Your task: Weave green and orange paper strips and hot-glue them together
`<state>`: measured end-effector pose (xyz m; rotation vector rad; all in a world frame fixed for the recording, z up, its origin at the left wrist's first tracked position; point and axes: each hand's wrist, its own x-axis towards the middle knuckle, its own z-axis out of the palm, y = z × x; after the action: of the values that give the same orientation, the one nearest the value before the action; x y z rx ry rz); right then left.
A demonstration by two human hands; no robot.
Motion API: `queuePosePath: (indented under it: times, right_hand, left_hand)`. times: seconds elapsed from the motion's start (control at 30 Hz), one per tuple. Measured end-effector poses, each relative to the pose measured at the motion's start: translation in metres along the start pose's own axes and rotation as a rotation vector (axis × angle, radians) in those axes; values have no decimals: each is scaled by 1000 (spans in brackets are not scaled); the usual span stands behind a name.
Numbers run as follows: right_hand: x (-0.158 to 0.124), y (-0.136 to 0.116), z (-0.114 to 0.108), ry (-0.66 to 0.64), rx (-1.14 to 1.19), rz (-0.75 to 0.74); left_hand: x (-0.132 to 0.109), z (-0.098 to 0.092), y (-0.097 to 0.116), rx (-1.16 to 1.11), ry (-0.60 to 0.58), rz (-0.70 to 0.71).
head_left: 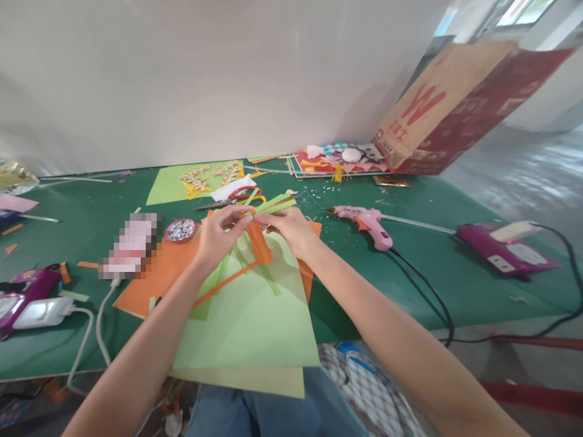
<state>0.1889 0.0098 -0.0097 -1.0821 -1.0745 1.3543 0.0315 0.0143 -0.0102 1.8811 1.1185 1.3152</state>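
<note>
My left hand (223, 233) and my right hand (289, 227) meet above a stack of coloured paper. Between their fingertips they pinch orange paper strips (259, 240), which hang down, one long strip trailing to the lower left. Light green paper strips (282, 203) stick out past my right fingers, and more lie beneath. Under both hands is a light green sheet (255, 328), partly over an orange sheet (170, 267). Scissors (248, 195) with red and yellow handles lie just behind my hands. A round tin of small pale pieces (181, 230) sits left of my left hand.
To the right, a pink glue gun (367, 221) lies with its cord running to the table's front edge, near a purple power strip (505, 249). A charging phone (132, 246) and another purple strip (31, 291) are left. A paper bag (446, 109) stands at back right.
</note>
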Motion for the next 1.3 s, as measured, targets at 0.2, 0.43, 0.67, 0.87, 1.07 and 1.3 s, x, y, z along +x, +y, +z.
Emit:
queuePosePath:
  times: [0.2,0.43,0.67,0.87,1.07,1.3]
  right_hand:
    - [1,2,-1,11,23,-2]
    - [-1,-1,0,-17,-13,8]
    - [-2,-3,1,-54,72,62]
    - [1,-1,0,-11,159,74]
    - [1,0,-1,6,164,49]
    - [1,0,0,13,174,49]
  left_hand:
    - [-1,0,-1,14,10,27]
    - [-1,-1,-2,24,-1,-1]
    - [0,0,-1,4,4,-2]
    - [-1,1,-1,-63,2,-1]
    - [-1,1,-3,-61,7,-14]
    - [-1,1,-4,-45,29,-14]
